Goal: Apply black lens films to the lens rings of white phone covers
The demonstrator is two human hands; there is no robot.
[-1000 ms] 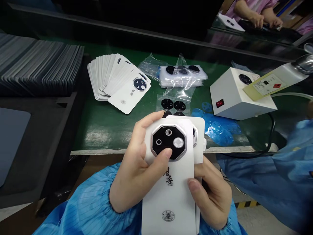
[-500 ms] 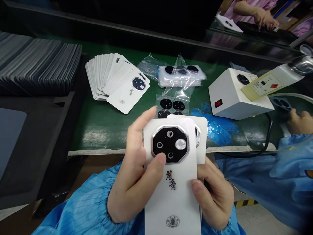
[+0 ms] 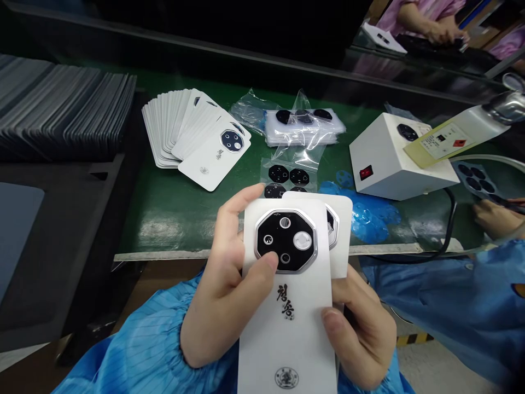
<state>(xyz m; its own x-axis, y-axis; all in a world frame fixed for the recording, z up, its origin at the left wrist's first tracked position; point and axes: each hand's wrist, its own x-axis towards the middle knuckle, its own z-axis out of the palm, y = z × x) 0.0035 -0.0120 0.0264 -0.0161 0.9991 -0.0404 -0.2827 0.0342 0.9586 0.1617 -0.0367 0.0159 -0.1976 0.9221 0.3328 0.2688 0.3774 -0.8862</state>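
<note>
White phone-back cards [image 3: 287, 339]: two, overlapped, held up in both hands above the near edge of the green surface [image 3: 184, 219]. Rear card [image 3: 341, 241] sits offset up and right of the front card [image 3: 287, 350].

Far side of surface: dark card stacks [image 3: 61, 109] at far left, fanned white cards [image 3: 192, 131] beside them, bagged lens plates [image 3: 303, 126] at centre, white box unit [image 3: 397, 158] with red switch [image 3: 366, 173] at right. Nearer: loose black octagonal lenses [image 3: 279, 174] on a clear sheet, blue film pieces [image 3: 369, 216] just right of them. Right edge: co-worker's hand [image 3: 496, 219] just below a dark perforated plate [image 3: 471, 178].

Left hand [image 3: 225, 290] closed on the cards, thumb [image 3: 266, 261] on the black octagonal lens panel [image 3: 286, 241]. Right hand [image 3: 361, 328] closed on the cards' right edge, thumb [image 3: 331, 318] on the front, fingers behind.
</note>
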